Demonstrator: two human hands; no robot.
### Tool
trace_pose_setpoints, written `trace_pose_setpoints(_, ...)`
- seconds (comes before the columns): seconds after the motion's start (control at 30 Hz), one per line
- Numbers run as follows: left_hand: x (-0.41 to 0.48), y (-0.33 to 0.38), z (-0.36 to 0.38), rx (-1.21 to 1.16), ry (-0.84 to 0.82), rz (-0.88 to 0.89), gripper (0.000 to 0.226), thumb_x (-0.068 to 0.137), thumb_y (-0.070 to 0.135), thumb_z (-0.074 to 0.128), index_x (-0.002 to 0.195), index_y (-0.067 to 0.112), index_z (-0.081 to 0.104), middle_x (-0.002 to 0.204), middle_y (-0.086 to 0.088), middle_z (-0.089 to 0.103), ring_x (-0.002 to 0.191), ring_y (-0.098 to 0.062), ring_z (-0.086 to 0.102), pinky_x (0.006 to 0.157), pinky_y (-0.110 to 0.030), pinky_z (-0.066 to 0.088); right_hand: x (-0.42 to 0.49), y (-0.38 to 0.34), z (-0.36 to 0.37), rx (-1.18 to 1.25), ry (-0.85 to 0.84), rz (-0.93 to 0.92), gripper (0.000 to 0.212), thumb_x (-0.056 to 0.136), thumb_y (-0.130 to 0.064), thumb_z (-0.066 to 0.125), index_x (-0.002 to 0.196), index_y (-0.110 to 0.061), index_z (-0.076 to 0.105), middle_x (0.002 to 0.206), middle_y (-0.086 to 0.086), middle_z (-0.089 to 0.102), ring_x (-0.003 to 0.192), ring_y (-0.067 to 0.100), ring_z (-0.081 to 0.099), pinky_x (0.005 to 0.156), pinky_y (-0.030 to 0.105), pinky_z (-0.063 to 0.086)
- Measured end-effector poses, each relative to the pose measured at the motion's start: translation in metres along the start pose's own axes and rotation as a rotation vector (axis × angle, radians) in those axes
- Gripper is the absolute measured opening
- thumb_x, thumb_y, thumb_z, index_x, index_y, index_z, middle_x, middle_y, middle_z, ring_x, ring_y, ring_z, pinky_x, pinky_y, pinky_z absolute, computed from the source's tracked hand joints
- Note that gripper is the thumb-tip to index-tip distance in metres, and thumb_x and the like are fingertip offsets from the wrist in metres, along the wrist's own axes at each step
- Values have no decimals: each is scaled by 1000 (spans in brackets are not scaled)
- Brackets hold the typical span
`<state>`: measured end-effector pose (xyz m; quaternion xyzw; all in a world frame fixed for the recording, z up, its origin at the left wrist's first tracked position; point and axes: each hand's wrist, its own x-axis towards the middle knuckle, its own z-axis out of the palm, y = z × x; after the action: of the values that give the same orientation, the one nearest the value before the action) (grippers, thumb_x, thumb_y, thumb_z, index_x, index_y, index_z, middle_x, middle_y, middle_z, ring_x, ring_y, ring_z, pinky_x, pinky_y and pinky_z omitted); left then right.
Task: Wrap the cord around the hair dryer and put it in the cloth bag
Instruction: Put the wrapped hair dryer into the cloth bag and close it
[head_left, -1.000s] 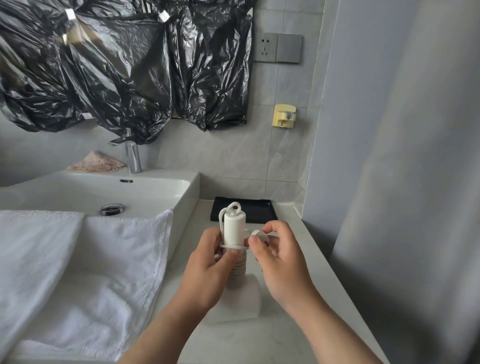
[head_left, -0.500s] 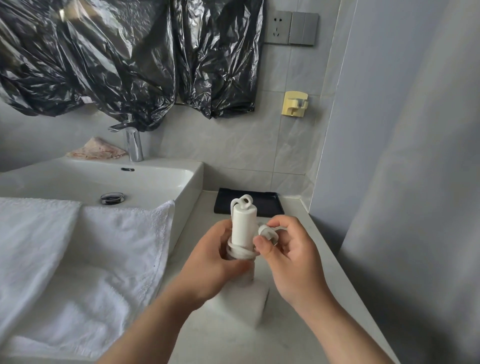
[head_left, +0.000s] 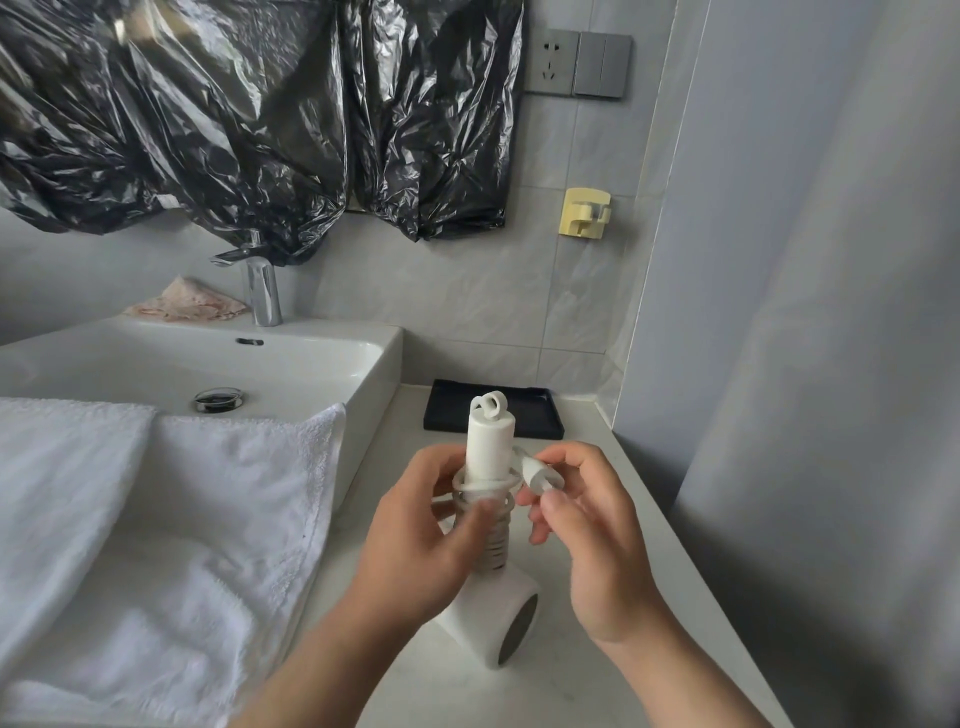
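A white hair dryer (head_left: 491, 441) stands on the counter with its handle pointing up and its barrel (head_left: 498, 618) lying below. Its white cord (head_left: 493, 535) is coiled in several turns round the handle. My left hand (head_left: 415, 540) grips the wrapped handle from the left. My right hand (head_left: 587, 530) pinches the white plug (head_left: 540, 475) at the cord's end, just right of the handle's top coil. No cloth bag is in view.
A white sink (head_left: 260, 364) with a chrome tap (head_left: 262, 291) stands to the left, a white towel (head_left: 156, 519) draped over its front. A black tray (head_left: 540, 410) lies at the counter's back. A grey wall (head_left: 805, 364) closes the right side.
The view has tilted down and closer. My right hand has brought the plug round to the handle's right side, adding to the coils. The left hand keeps its hold.
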<state>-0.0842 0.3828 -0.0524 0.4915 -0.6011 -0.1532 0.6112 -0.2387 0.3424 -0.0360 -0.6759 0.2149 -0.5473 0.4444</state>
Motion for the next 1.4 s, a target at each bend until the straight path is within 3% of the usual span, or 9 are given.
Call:
trace_pose_setpoints(0.1, -4, -2, 5, 89, 90, 69, 15, 85, 33, 64, 97, 27, 56, 100, 19, 69, 94, -6, 69, 83, -26, 56, 5, -1, -2, 17, 69, 30, 26, 76, -40, 55, 96, -29, 66, 93, 10, 69, 81, 17, 59, 69, 32, 48)
trace_pose_setpoints(0.3, -2, -5, 5, 235, 101, 214, 12, 91, 35, 56, 91, 23, 55, 105, 17, 63, 94, -13, 65, 75, -43, 58, 10, -5, -2, 114, 154, 166, 25, 83, -32, 53, 98, -37, 73, 99, 0, 73, 85, 19, 57, 71, 36, 47)
trace_pose_setpoints(0.5, -6, -3, 2, 273, 75, 231, 14, 88, 43, 61, 94, 31, 57, 120, 19, 54, 106, -9, 60, 75, -41, 58, 15, -11, -5, 116, 197, 374, 26, 102, -26, 47, 110, -26, 71, 103, 1, 77, 86, 21, 60, 71, 35, 49)
trace_pose_setpoints(0.7, -5, 1, 4, 275, 87, 196, 12, 87, 46, 59, 93, 36, 62, 117, 24, 50, 104, -4, 60, 74, -39, 58, 17, -22, -8, 213, 147, 565, 17, 98, -27, 54, 89, -22, 67, 98, 10, 77, 87, 25, 68, 70, 36, 50)
trace_pose_setpoints(0.87, -6, 0, 8, 305, 81, 232, 17, 89, 32, 63, 101, 44, 65, 121, 21, 48, 112, -3, 57, 75, -31, 56, 20, -34, -10, 368, 47, 708, 7, 92, -15, 58, 88, -16, 63, 83, 12, 72, 72, 22, 64, 64, 31, 50)
trace_pose_setpoints(1.0, -7, 7, 7, 226, 51, 197, 21, 87, 35, 60, 104, 46, 68, 121, 26, 45, 120, -4, 52, 81, -12, 48, 24, -34, -8, 553, 68, 882, 5, 88, -12, 60, 90, -10, 64, 72, 10, 63, 60, 18, 58, 54, 23, 48)
trace_pose_setpoints(1.2, -7, 23, 6, 80, 108, 20, 32, 87, 22, 69, 104, 41, 50, 112, 24, 56, 110, 0, 59, 87, -16, 48, 22, -23, 0, 675, 153, 935, 19, 86, -14, 64, 103, -9, 70, 64, 5, 55, 54, 12, 53, 50, 21, 47)
trace_pose_setpoints(1.3, -4, 33, 4, 13, 29, -61, 41, 89, 6, 67, 110, 35, 48, 98, 35, 63, 90, 10, 64, 72, -11, 48, 20, -23, 5, 670, 148, 934, 15, 89, -12, 61, 98, -9, 71, 62, 4, 59, 56, 10, 54, 50, 20, 44)
trace_pose_setpoints(1.4, 2, 41, 4, -42, -55, -73, 29, 91, -6, 60, 108, 17, 55, 80, 24, 69, 73, 5, 65, 65, -9, 47, 22, -22, 9, 622, 149, 931, 24, 89, -6, 52, 99, -8, 73, 62, 4, 65, 49, 10, 57, 48, 21, 44)
